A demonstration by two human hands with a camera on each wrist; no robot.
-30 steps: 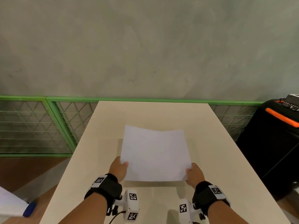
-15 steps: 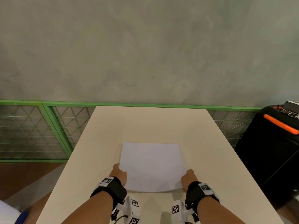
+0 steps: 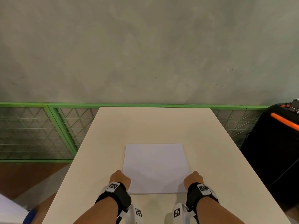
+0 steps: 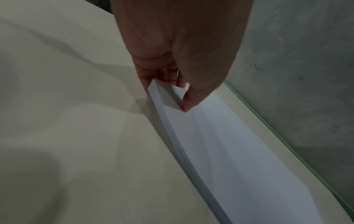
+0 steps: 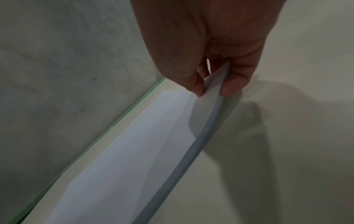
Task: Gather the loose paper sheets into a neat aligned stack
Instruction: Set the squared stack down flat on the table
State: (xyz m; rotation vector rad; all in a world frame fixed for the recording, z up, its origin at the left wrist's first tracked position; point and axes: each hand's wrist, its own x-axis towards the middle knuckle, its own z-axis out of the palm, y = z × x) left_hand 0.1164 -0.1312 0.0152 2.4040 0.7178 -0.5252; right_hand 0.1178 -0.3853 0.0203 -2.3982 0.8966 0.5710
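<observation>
A white paper stack point(image 3: 156, 167) lies squared up near the front of the beige table point(image 3: 153, 126). My left hand point(image 3: 120, 179) pinches the stack's near left corner, and my right hand point(image 3: 193, 178) pinches its near right corner. In the left wrist view the left hand point(image 4: 168, 92) has its thumb on top of the paper stack point(image 4: 229, 159) and fingers under the lifted corner. In the right wrist view the right hand point(image 5: 210, 89) pinches the paper stack point(image 5: 134, 159) the same way. The near edge is raised slightly; the far part rests flat.
A green mesh railing point(image 3: 48, 131) runs behind the table and to its left, below a grey concrete wall point(image 3: 145, 46). A black case with an orange strip point(image 3: 278, 143) stands at the table's right. A white and blue object point(image 3: 14, 212) shows at the lower left.
The stack, held up tilted a second ago, has come down flat onto the table. Both hands stayed on its near corners and dropped with it.
</observation>
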